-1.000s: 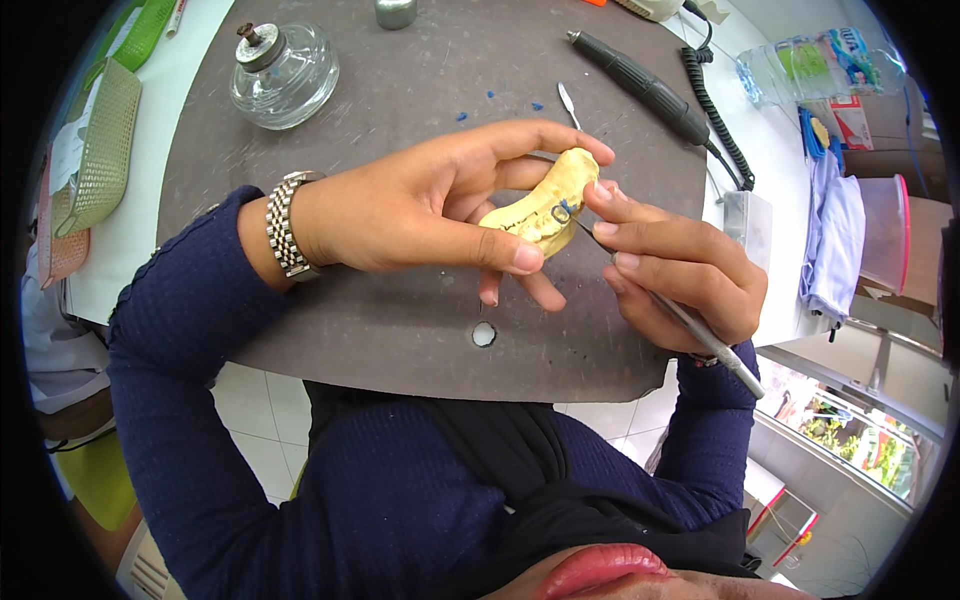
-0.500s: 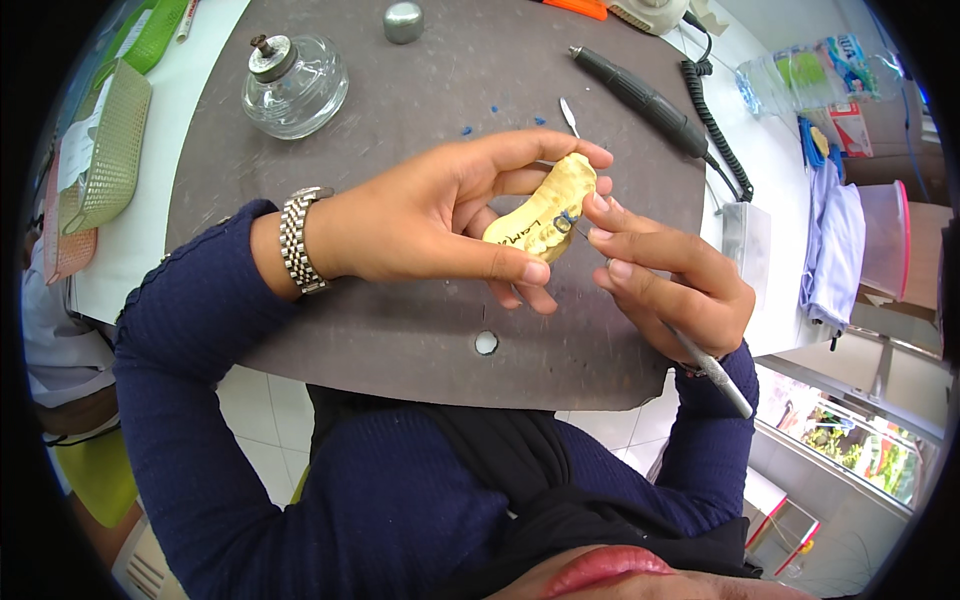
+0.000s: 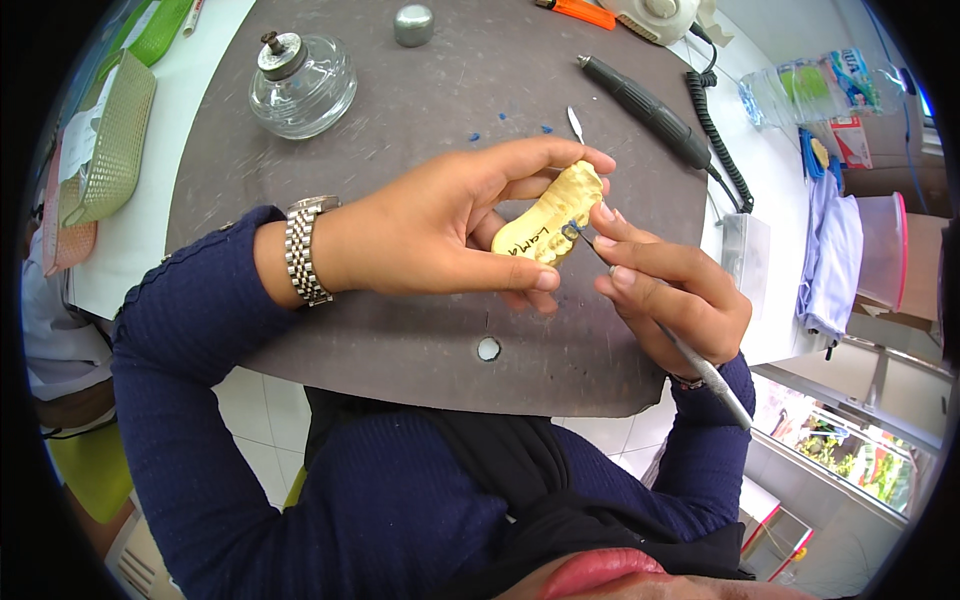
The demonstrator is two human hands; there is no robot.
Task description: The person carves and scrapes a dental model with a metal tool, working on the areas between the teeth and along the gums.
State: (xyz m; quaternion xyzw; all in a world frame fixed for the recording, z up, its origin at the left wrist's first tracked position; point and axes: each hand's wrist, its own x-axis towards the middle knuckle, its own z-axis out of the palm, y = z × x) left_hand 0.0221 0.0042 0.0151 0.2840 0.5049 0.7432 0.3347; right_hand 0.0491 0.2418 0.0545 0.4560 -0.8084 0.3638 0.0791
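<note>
Between the thumb and fingers of my left hand (image 3: 430, 215) is a yellow plaster dental cast (image 3: 535, 222) with dark handwriting on its flat side. A small piece of blue wax (image 3: 572, 229) sits on the teeth of the cast. My right hand (image 3: 685, 290) is closed in a pen grip round a metal carving instrument (image 3: 712, 380); its thin tip reaches the blue wax, and its thick textured handle sticks out below the hand. Whether the tip presses on the wax or only meets it, I cannot tell.
A glass spirit burner (image 3: 302, 88) and its metal cap (image 3: 413, 25) stand at the back left. Blue wax crumbs (image 3: 474, 136), a spatula tip (image 3: 574, 122), a black handpiece (image 3: 645, 110) with coiled cord and an orange-handled tool (image 3: 580, 12) lie beyond my hands. A plastic bottle (image 3: 820, 85) lies right.
The cast has tilted a little in my left hand, showing more of its flat written side. My right hand stays close with the instrument tip at the blue wax. The whole view has shifted slightly.
</note>
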